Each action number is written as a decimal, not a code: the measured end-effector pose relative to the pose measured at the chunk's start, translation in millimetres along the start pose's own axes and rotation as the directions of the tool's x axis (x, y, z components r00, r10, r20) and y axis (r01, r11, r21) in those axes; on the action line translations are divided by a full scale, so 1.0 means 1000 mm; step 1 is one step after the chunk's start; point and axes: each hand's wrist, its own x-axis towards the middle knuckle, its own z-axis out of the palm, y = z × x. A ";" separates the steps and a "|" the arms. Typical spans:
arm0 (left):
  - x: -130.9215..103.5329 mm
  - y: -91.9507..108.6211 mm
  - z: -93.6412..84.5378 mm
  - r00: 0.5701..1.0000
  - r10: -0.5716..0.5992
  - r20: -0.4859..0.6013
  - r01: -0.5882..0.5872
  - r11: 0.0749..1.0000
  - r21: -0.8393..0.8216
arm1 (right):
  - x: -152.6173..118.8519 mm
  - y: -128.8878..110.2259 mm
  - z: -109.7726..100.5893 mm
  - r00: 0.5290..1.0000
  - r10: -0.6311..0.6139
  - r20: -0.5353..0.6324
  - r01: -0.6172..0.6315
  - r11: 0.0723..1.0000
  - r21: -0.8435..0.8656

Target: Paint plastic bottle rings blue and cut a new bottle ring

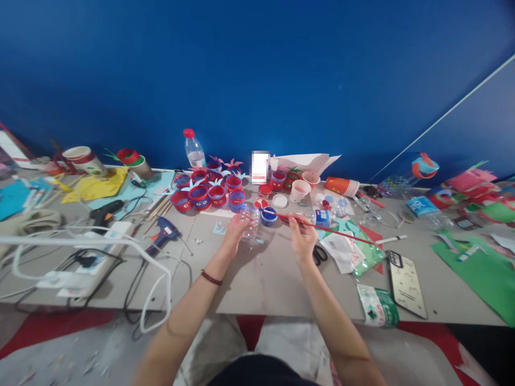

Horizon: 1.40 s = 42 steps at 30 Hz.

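My left hand [234,234] is wrapped round a clear plastic bottle piece [250,224], held just above the table. A long red-handled paintbrush [346,235] is gripped in the fingers of my right hand [302,239]. The brush's tip end points left, over a small jar of blue paint [269,217]; whether it touches the paint I cannot tell. Behind the jar are a white lid [280,201] and a pot of red paint [265,190]. Several red-and-blue painted cups with eyes and paper leaves [200,197] stand behind my left hand.
A blue glue gun [167,230] and a power strip [96,260] with tangled cables lie at left. Black scissors [319,255], a phone [407,284] and a green packet [377,305] lie at right. A capped bottle [195,150] stands near the blue wall.
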 end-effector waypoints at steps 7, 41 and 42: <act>-0.002 -0.001 0.003 0.999 0.041 0.003 -0.041 0.998 0.046 | -0.004 0.001 0.003 0.997 0.004 0.076 -0.007 0.999 0.037; 0.007 -0.012 -0.004 0.993 0.111 -0.033 -0.107 0.988 0.112 | -0.007 -0.003 0.000 0.986 -0.149 0.072 0.162 0.954 -0.252; 0.007 -0.012 -0.005 0.993 0.112 -0.032 -0.108 0.989 0.102 | -0.006 -0.004 0.000 0.985 -0.158 0.071 0.171 0.948 -0.267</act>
